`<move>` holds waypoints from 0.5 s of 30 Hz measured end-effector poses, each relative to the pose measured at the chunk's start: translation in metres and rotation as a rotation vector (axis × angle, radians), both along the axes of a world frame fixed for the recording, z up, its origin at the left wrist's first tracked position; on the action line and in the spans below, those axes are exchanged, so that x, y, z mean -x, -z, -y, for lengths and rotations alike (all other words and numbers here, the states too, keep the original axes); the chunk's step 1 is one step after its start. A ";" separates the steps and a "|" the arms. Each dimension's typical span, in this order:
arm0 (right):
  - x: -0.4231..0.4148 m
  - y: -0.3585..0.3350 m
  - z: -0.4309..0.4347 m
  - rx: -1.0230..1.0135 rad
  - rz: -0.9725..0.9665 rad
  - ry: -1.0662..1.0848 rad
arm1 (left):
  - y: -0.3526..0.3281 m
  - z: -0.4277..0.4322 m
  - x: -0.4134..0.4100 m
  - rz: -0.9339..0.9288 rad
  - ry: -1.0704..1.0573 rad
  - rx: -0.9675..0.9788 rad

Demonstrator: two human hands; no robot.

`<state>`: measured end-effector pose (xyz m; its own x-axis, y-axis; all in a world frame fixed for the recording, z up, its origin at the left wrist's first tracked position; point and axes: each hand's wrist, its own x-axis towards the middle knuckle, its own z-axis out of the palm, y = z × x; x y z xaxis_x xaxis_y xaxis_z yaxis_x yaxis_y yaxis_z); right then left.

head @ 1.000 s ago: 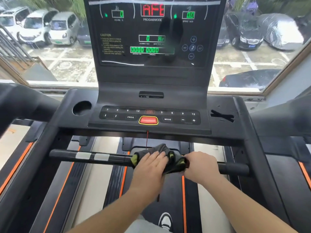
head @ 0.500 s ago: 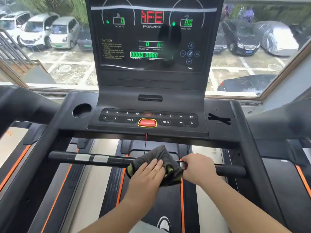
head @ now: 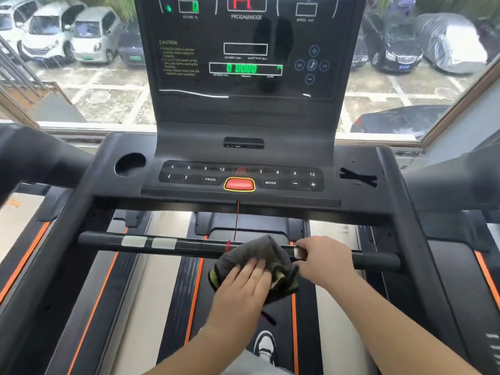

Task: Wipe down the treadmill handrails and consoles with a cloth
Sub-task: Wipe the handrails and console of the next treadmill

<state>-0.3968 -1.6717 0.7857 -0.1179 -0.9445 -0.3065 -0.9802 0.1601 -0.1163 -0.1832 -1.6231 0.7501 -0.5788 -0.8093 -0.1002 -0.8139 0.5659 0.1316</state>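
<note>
Cloth (head: 257, 255), grey with a yellow-green edge, lies draped over the front handrail (head: 189, 246), a little right of the bar's middle, its lower part hanging toward 6 o'clock. The left grip (head: 243, 288) lies on that hanging part, fingers straight and side by side, pressing flat on the fabric without curling round it. At the cloth's 3 o'clock the right grip (head: 323, 259) is curled round the handrail itself, just beside the cloth's edge, with a silver sensor patch (head: 299, 252) showing between the two; whether this grip also touches the cloth I cannot tell. Toward 9 o'clock along the bar sit two pale patches (head: 148, 242). A thin red cord (head: 237, 220) drops to the bar at the cloth's 11 o'clock. At 12 o'clock stands the console (head: 243, 155), with a red button (head: 239, 184) ringed in yellow, number keys on either side, and a round cup hole (head: 130, 164) at its 9 o'clock. Above rises the dark display (head: 243, 85) with green and red digits. Behind it a window (head: 108, 90) looks on parked cars (head: 92, 33). At 6 o'clock a shoe (head: 265, 345) stands on the black belt (head: 284, 334)
</note>
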 end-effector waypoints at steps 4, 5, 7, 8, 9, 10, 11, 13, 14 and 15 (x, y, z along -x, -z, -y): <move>0.000 -0.001 0.000 -0.006 -0.007 0.023 | 0.010 0.014 -0.002 0.008 0.030 0.062; -0.001 -0.001 0.000 -0.001 -0.011 0.031 | 0.002 0.024 0.005 0.001 0.023 0.050; -0.004 -0.001 -0.001 -0.008 0.003 0.052 | -0.022 0.051 0.023 -0.043 -0.035 0.018; -0.005 -0.003 -0.001 -0.018 0.015 0.071 | -0.035 0.069 0.033 -0.020 -0.082 -0.047; -0.006 -0.005 -0.001 -0.032 0.027 0.092 | -0.042 0.091 0.041 -0.010 -0.132 -0.139; -0.007 -0.006 -0.001 -0.041 0.039 0.110 | -0.048 0.112 0.048 0.000 -0.169 -0.257; -0.008 -0.007 -0.001 -0.043 0.049 0.128 | -0.050 0.130 0.054 0.037 -0.180 -0.384; -0.010 -0.006 -0.001 -0.053 0.071 0.167 | -0.050 0.158 0.057 0.105 -0.169 -0.569; -0.011 -0.007 -0.001 -0.065 0.080 0.184 | -0.051 0.165 0.055 0.138 -0.165 -0.632; -0.011 -0.007 -0.001 -0.078 0.092 0.201 | -0.050 0.169 0.052 0.160 -0.166 -0.684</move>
